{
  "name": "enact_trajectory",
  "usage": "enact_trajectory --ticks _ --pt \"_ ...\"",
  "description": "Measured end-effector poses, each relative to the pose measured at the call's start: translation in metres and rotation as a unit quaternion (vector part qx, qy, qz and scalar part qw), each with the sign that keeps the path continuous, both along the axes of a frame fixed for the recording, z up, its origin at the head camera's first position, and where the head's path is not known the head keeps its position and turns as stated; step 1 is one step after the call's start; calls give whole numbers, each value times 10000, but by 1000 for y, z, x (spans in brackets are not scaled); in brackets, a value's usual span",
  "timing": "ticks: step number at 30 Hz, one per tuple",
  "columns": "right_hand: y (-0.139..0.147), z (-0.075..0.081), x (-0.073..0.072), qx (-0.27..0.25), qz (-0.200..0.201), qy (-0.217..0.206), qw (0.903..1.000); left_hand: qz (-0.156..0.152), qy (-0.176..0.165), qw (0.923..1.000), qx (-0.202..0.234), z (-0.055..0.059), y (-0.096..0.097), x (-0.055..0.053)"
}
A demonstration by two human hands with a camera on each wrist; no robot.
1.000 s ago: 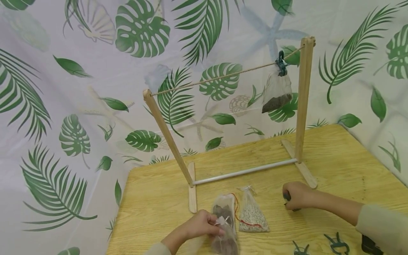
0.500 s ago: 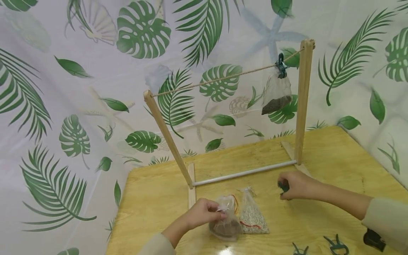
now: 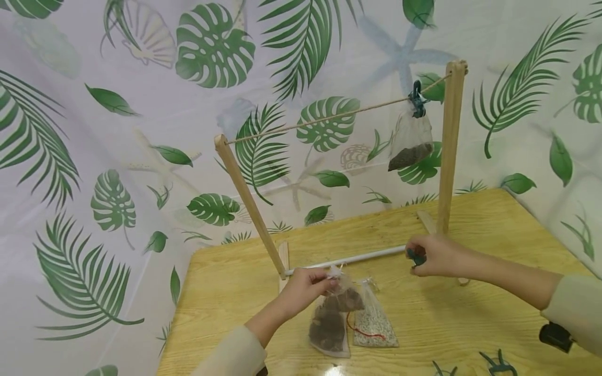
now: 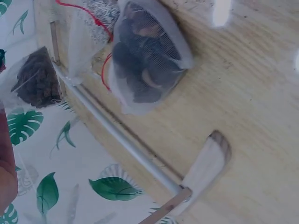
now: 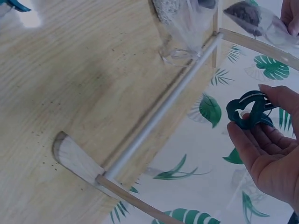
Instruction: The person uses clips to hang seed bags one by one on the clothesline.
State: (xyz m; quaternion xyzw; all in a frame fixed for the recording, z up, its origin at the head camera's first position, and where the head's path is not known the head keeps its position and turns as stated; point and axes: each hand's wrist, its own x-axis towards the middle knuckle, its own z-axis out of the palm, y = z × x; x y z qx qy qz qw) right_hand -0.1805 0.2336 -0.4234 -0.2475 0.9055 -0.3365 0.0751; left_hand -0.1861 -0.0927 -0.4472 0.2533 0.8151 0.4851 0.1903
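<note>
My left hand [image 3: 305, 288] pinches the gathered neck of a sheer drawstring bag [image 3: 347, 301] with dark contents, raised above the table. In the left wrist view this bag [image 4: 38, 80] hangs at the left. Fingers of my right hand [image 3: 442, 257] hold a dark green spring clip [image 5: 252, 109], near the white bar. Below the raised bag lies a second mesh bag [image 3: 327, 330] with dark chunks. Beside it rests a bag of pale grains [image 3: 378, 319], with a red cord across it. A similar clip [image 3: 417, 103] holds another bag [image 3: 411, 142] on the rope, near the right post.
A wooden stand has a left post [image 3: 249, 203], a right post [image 3: 450, 156], a rope [image 3: 324, 119] between their tops and a white bar [image 3: 357, 258] low down. More green clips [image 3: 499, 364] lie at the table's front. A black object [image 3: 556, 337] shows by my right sleeve.
My left hand has lifted its bag up and away from me, off the bag beneath. My right hand has risen slightly toward the white bar, with the clip in it.
</note>
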Motion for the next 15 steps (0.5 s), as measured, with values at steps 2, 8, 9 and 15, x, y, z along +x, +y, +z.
enact_trajectory --ticks 2,8,9,15 --pt "0 6 -1 0 51 145 9999 184 218 9996 44 6 3 -2" --pt "0 27 -2 -97 78 543 9984 740 664 9949 193 25 12 -10" --pt "-1 30 -2 -110 50 577 9983 787 688 9942 254 28 13 -11" --pt "-2 47 -3 -174 110 662 9976 967 692 9906 677 45 26 -20"
